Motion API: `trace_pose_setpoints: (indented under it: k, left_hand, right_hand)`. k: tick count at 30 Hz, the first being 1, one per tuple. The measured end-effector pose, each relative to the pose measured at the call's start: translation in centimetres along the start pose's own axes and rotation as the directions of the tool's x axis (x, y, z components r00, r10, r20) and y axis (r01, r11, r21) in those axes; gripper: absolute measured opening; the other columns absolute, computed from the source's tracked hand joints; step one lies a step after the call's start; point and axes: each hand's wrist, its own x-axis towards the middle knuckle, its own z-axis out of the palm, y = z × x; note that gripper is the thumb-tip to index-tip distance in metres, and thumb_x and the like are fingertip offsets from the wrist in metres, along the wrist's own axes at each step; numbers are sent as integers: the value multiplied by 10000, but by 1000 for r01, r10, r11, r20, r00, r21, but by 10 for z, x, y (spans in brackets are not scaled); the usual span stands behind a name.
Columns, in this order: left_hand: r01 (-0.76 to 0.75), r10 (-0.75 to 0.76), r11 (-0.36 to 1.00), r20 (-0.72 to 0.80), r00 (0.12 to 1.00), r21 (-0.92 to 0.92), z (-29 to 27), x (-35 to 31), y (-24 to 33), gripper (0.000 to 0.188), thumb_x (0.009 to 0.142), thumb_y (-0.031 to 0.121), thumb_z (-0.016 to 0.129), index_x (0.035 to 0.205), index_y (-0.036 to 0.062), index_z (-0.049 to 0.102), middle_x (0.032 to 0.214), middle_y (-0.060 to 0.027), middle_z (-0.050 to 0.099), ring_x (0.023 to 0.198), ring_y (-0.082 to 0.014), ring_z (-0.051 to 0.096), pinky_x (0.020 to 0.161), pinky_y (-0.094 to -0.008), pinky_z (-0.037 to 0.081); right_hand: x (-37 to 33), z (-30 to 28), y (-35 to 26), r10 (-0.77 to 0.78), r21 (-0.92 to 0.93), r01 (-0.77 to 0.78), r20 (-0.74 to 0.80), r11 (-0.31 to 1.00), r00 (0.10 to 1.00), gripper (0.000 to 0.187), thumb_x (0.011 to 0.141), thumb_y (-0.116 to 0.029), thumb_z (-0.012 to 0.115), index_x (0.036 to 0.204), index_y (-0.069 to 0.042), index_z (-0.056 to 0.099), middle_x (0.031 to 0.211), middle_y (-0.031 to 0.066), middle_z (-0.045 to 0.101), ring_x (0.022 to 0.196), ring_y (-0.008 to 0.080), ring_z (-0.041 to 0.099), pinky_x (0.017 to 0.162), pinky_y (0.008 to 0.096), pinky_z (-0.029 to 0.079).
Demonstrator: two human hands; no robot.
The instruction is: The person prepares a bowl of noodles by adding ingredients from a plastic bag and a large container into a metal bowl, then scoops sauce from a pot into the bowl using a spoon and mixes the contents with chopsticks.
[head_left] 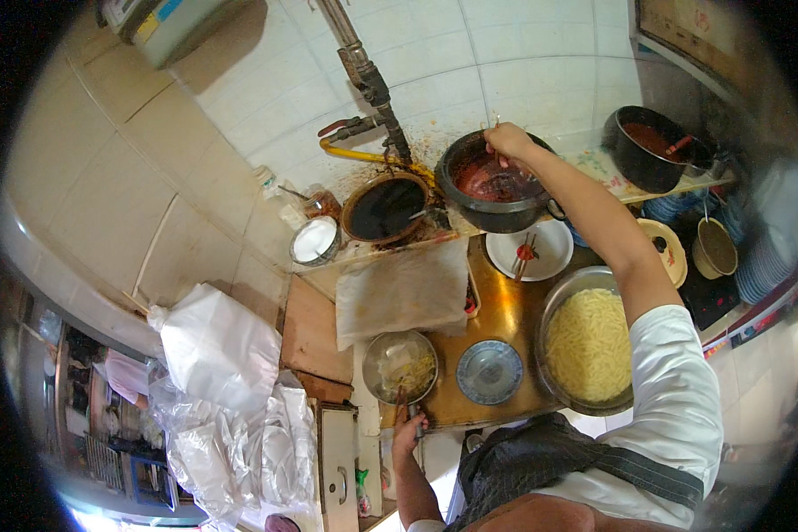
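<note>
My left hand [408,433] is closed round the handle of a round metal pan [432,395] near the counter's front edge. Some yellow strips of food [411,372] lie in it, and thin sticks, perhaps chopsticks, slant up by my fingers. My right arm reaches to the shelf, where my right hand [511,144] is closed above a black pot [495,215] of dark red sauce. A thin pale tip pokes up past the fingers; the rest of that utensil is hidden. Between the pan and a big metal basin [550,377] of pale yellow strips stands a blue-patterned bowl [490,372].
A brown pot of dark liquid [384,209] and a bowl of white powder [315,239] stand left on the shelf. Another black pot [652,160] is at right. Below are a white bowl [554,253] and stacked plates [761,270]. Plastic bags [226,355] hang at left.
</note>
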Motion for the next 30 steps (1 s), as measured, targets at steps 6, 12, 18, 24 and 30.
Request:
trace_pose_setpoints:
  k: [6, 12, 18, 24, 30]
  left_hand:
    - [-13, 13, 1000, 5, 1000, 2, 5, -10, 10, 434, 758, -10, 646, 1154, -2, 471, 823, -92, 594, 640, -178, 573, 539, -284, 476]
    - [-21, 21, 1000, -6, 1000, 5, 13, -17, 16, 367, 762, 1, 646, 1101, 13, 508, 822, -78, 602, 649, -166, 581, 565, -281, 479]
    - [-23, 23, 1000, 15, 1000, 2, 5, -13, 11, 341, 761, 1, 652, 1079, 20, 531, 810, -69, 605, 652, -163, 584, 573, -283, 483]
    - [14, -14, 998, 2, 1000, 63, 1, -7, 8, 317, 764, -1, 651, 1059, 41, 543, 791, -53, 601, 636, -159, 582, 556, -280, 481]
    - [-30, 30, 999, 5, 1000, 31, 18, -12, 15, 301, 765, -1, 646, 1043, 43, 540, 798, -59, 602, 628, -161, 584, 533, -275, 475]
  right_hand:
    - [32, 11, 26, 60, 105, -52, -74, 993, 995, 309, 873, -208, 469, 727, 55, 539, 627, 137, 523, 377, 227, 457, 385, 399, 365]
    - [50, 17, 39, 65, -104, -92, -240, 990, 969, 380, 850, -284, 432, 795, 36, 629, 674, 175, 620, 575, 277, 613, 552, 403, 463]
    - [50, 17, 37, 308, 154, -277, -236, 948, 922, 385, 838, -286, 444, 855, 50, 631, 732, 189, 646, 633, 278, 635, 648, 371, 491]
    - [57, 10, 49, 270, 89, -256, -269, 963, 924, 355, 815, -259, 459, 782, 40, 647, 682, 169, 646, 593, 255, 624, 583, 382, 486]
    - [78, -10, 68, 272, -59, -284, -156, 957, 950, 296, 852, -180, 417, 714, 47, 548, 555, 161, 565, 418, 249, 484, 440, 400, 386]
